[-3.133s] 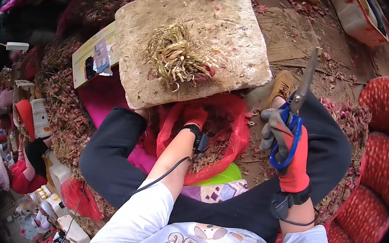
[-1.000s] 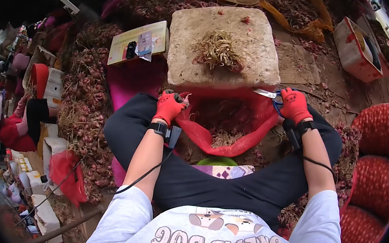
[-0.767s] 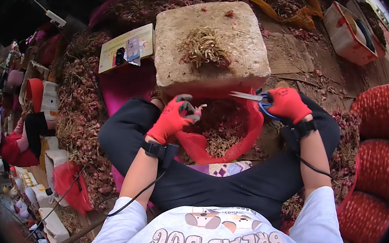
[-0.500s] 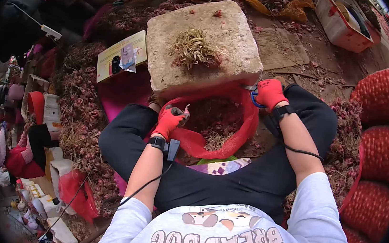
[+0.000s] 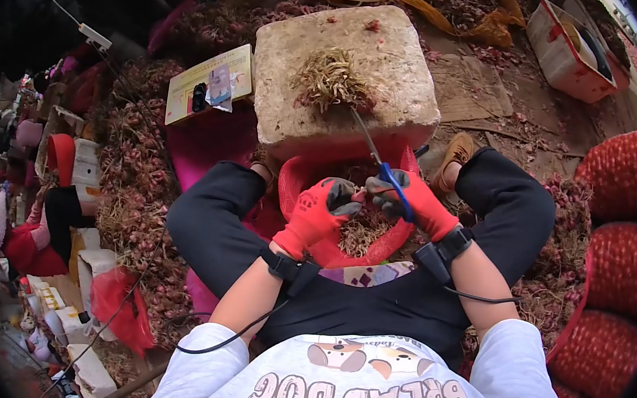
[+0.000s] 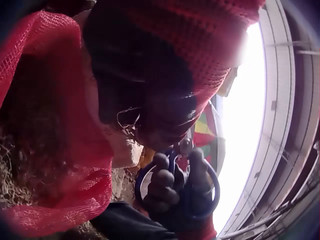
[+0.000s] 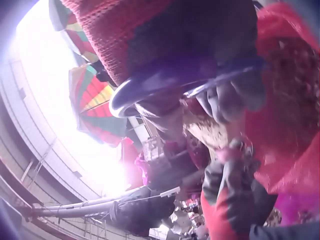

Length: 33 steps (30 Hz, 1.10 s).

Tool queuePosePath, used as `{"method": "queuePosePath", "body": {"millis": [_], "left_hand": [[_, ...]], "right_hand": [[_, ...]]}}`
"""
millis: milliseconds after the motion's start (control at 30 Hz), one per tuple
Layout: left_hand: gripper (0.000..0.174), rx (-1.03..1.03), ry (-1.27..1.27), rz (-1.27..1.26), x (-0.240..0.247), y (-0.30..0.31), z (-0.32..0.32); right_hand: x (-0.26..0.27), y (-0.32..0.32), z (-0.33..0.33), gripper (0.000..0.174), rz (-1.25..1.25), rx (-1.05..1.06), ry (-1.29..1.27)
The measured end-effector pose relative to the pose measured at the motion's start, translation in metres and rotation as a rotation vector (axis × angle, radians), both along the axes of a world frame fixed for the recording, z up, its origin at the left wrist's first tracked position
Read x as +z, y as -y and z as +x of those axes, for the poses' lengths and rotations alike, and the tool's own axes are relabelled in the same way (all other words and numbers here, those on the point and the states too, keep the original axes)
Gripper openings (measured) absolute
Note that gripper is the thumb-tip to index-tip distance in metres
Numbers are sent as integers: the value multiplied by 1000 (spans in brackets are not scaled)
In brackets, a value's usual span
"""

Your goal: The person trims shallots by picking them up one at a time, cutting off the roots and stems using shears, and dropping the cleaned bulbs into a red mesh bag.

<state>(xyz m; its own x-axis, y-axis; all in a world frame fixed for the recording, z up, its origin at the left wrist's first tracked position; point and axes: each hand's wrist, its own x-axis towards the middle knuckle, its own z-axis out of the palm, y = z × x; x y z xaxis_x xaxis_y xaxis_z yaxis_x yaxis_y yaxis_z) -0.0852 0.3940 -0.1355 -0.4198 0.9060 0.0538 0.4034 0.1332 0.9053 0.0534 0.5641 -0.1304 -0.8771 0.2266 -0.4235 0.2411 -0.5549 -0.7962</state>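
Note:
A red mesh bag (image 5: 294,184) of shallots stands between my legs, against a stone block (image 5: 398,82). Over the bag my right hand (image 5: 412,200), in a red glove, grips blue-handled scissors (image 5: 386,174); their blades point up toward a pile of cut roots (image 5: 330,78) on the block. My left hand (image 5: 328,206), also gloved, is right beside it and seems to pinch a small shallot at the scissors. The left wrist view shows the scissors' blue loops (image 6: 145,180) and the mesh bag (image 6: 45,50). In the right wrist view the scissors' handle (image 7: 150,85) arcs above the left hand (image 7: 225,200).
Filled red mesh sacks (image 5: 627,183) are stacked at the right. Heaps of shallots and stalks (image 5: 134,162) lie at the left, with a yellow card (image 5: 210,84) beside the block. A cardboard box (image 5: 571,47) sits at the far right. Another seated person (image 5: 48,223) is at the left.
My right hand brought the scissors from the bag's right rim to its middle, blades now pointing at the block. My left hand left the bag's left rim and met it.

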Motion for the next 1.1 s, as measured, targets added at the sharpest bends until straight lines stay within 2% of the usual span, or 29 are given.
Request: {"method": "queuePosePath", "body": {"millis": [33, 67, 100, 167, 200, 233, 300, 400, 433, 467, 500, 533, 667, 767, 833, 867, 933, 967, 1067, 1100], "left_hand": [[22, -14, -256, 23, 8, 0, 2], [25, -40, -243, 25, 6, 1, 0], [28, -64, -230, 26, 3, 2, -2], [33, -36, -198, 76, 0, 5, -8], [36, 210, -11, 176, -6, 3, -2], [38, 386, -284, 105, -10, 3, -6], [40, 484, 68, -252, -13, 9, -13], [32, -260, 1519, -179, -71, 18, -24], [21, -294, 1690, -14, -66, 13, -10], [19, -119, 1551, 8, -60, 12, 2], [17, 49, 1405, 23, -26, 8, 14], [15, 207, 1254, 35, -8, 5, 21], [21, 137, 1503, 87, -36, 6, 23], [18, 197, 1368, 60, -21, 2, 24], [18, 190, 1375, 104, -36, 5, 19], [18, 185, 1378, 127, -44, 7, 16], [19, 144, 1031, 16, -49, 11, 8], [19, 122, 856, -36, -52, 11, 6], [19, 134, 1068, 16, -24, 9, 13], [18, 140, 1123, -20, -14, 7, 12]], "right_hand": [[-6, 7, -4, 22, 115, 29, -50], [-14, 12, -8, 25, 229, 60, -102], [-13, 14, -11, 25, 197, 109, -45], [-6, 15, -12, 24, 87, 14, 137], [1, 17, -14, 23, 34, -35, 230], [-21, 11, -9, 19, -96, -101, 64], [-25, 12, -9, 18, 113, -194, 19], [-29, 22, -14, 18, 437, -251, -35], [-29, 29, -15, 18, 528, -241, -47], [-29, 35, -16, 19, 617, -233, -61], [-26, 39, -17, 20, 708, -173, -30], [-23, 43, -18, 20, 685, -184, -51], [-21, 44, -16, 19, 573, -182, -62], [-10, 40, -15, 18, 572, -99, -1], [-6, 35, -14, 19, 622, -36, -45], [-9, 32, -13, 19, 559, -29, -63], [-13, 23, -10, 19, 432, -14, -101], [-9, 14, -4, 19, 91, 105, 38], [-23, 15, -3, 18, 355, -76, 72], [-20, 17, -4, 21, 178, -170, 121]]}}
